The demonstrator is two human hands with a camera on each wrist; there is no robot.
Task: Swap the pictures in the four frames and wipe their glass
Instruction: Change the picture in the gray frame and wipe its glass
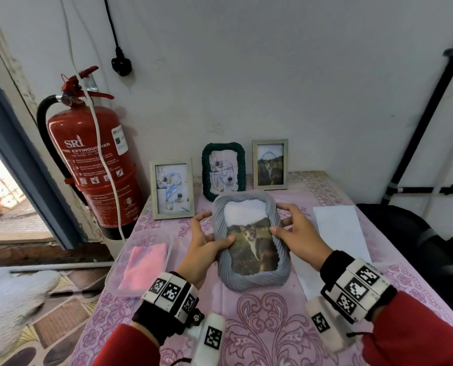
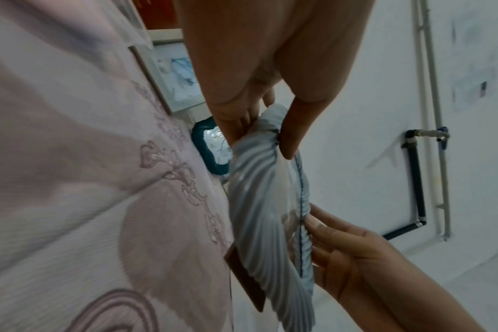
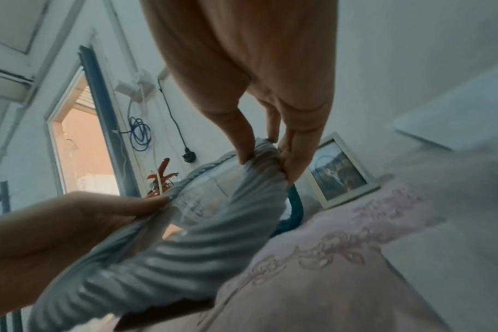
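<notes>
Both hands hold the grey ribbed frame [image 1: 251,241] tilted up over the pink tablecloth [image 1: 259,313]; L hand [image 1: 203,249] grips its left edge, thumb on the cat pic [image 1: 251,249]. R hand [image 1: 299,236] pinches the right rim w/ thumb & fingers. 3 other frames stand at the back by the wall: pale wood frame [image 1: 173,188], dark green frame [image 1: 223,170], 2nd wood frame [image 1: 270,164]

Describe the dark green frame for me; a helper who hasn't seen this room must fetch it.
Find the pink-clothed table beside the red fire extinguisher. Three frames stand along the wall; the dark green frame is the middle one. Its ribbed, rounded border differs from the flat pale rectangular frames flanking it.
</notes>
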